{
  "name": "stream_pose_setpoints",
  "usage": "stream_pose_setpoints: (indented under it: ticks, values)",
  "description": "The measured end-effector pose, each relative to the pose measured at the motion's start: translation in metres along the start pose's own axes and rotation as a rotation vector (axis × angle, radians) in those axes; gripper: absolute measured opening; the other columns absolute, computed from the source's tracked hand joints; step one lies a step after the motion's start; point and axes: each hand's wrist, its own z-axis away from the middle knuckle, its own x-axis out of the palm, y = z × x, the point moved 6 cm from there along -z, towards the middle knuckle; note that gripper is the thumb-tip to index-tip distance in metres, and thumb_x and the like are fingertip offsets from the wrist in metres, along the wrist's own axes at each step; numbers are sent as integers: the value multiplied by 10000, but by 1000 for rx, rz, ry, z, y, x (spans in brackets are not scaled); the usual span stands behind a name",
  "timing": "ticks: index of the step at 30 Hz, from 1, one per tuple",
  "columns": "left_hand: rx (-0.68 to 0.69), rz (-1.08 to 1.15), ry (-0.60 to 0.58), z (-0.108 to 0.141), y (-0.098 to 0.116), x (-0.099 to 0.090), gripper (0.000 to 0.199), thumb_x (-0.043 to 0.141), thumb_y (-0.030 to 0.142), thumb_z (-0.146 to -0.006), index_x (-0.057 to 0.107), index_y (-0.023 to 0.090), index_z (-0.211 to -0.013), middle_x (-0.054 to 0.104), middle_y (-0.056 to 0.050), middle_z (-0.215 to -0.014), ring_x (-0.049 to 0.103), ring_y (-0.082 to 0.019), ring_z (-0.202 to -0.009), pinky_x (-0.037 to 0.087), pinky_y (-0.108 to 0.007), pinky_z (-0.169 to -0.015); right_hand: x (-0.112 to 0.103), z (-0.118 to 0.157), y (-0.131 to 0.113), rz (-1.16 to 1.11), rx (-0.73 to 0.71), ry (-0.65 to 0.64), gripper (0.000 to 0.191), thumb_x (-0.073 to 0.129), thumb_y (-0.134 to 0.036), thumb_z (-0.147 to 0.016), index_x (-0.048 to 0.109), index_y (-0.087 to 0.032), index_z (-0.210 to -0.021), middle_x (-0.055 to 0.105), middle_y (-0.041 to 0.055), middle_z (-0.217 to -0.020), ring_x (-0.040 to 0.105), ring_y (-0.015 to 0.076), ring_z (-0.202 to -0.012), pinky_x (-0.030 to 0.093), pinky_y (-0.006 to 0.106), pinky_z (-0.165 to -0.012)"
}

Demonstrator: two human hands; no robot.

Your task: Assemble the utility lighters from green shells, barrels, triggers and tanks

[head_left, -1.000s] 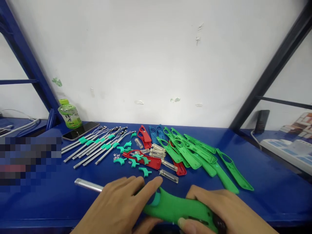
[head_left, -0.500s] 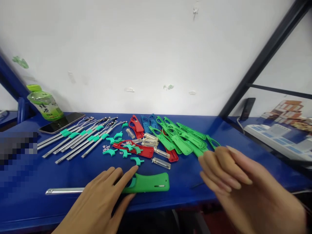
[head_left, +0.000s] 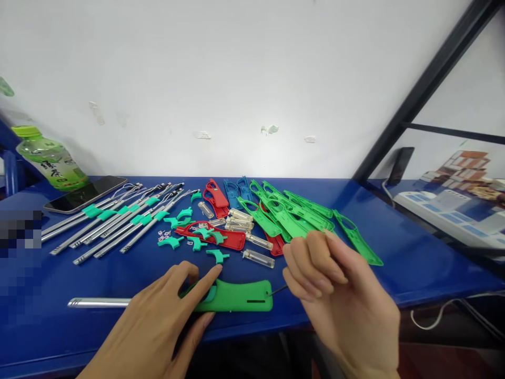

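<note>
A green long-nosed lighter (head_left: 246,295) with a silver metal tube (head_left: 98,302) lies near the front edge of the blue table. My left hand (head_left: 158,310) is over its trigger part, thumb on the near side and fingers on the far side, holding it. To its right, my right hand (head_left: 327,284) is closed around a thin dark rod (head_left: 279,290). The rod's tip is at the small hole near the handle's end; its other end is hidden in my fingers. A teal trigger piece (head_left: 218,256) lies just beyond my left index finger.
Metal lighter tubes (head_left: 114,216) with wires lie at left, near a phone (head_left: 87,195) and a green bottle (head_left: 55,160). Clear fuel tanks (head_left: 258,258), red shells (head_left: 232,240), blue shells (head_left: 235,195) and green shells (head_left: 292,221) fill the middle. A dark frame post stands at right.
My right hand has moved left, bringing the thin rod to the hole in the lighter's handle. My left hand keeps holding the lighter. The view has shifted slightly.
</note>
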Motion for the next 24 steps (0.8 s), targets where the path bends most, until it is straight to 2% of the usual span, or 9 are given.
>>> stream_pose_setpoints:
  ticks: [8,10,13,16,19,22,24]
  values:
    - [-2,-7,-17,0,0,1,521,515,296,-1099,561,322,-1617,687,-90,-1177,758,-219,-902,647,-317,-741,-6,2,0,62,-33,63,600,646,-501,-1092,363,-230,-638,276,-55,-623,223,133,-574,249,288,-522]
    - [-2,-3,-19,0,0,1,523,518,301,-1100,556,323,-1621,687,-89,-1181,756,-221,-913,649,-318,-753,-4,0,1,71,-20,27,604,647,-533,-1090,376,-230,-644,281,-59,-619,216,125,-561,238,284,-508]
    - [0,-2,-22,0,1,1,531,514,298,-1102,541,316,-1632,685,-90,-1185,755,-220,-913,651,-322,-762,-2,-2,7,67,-1,-14,544,645,-608,-1091,492,-234,-727,360,-67,-642,218,107,-532,226,255,-479]
    - [10,-3,-22,0,1,1,527,505,300,-1108,532,303,-1635,681,-87,-1174,756,-214,-899,649,-321,-757,-7,-2,12,73,-83,40,431,685,-624,-1070,592,-260,-859,512,-56,-804,350,87,-534,334,229,-487]
    - [12,-8,-45,0,-1,3,520,510,316,-1115,524,293,-1635,674,-84,-1180,758,-213,-916,649,-319,-769,-10,-2,15,131,-202,30,292,801,-527,-1023,667,-281,-939,583,-38,-959,541,92,-626,461,234,-530]
    - [16,-12,-65,1,-2,5,516,528,327,-1116,527,297,-1631,671,-83,-1205,758,-214,-943,648,-318,-793,-14,-2,12,291,-294,15,178,853,-436,-1007,731,-306,-1025,645,-43,-929,648,106,-734,532,233,-624]
    - [15,-14,-48,1,-1,3,505,524,326,-1118,536,292,-1621,671,-83,-1197,753,-216,-938,645,-321,-787,-16,-1,5,440,-366,29,120,804,-413,-1054,754,-304,-1046,688,-46,-882,680,109,-776,550,238,-690]
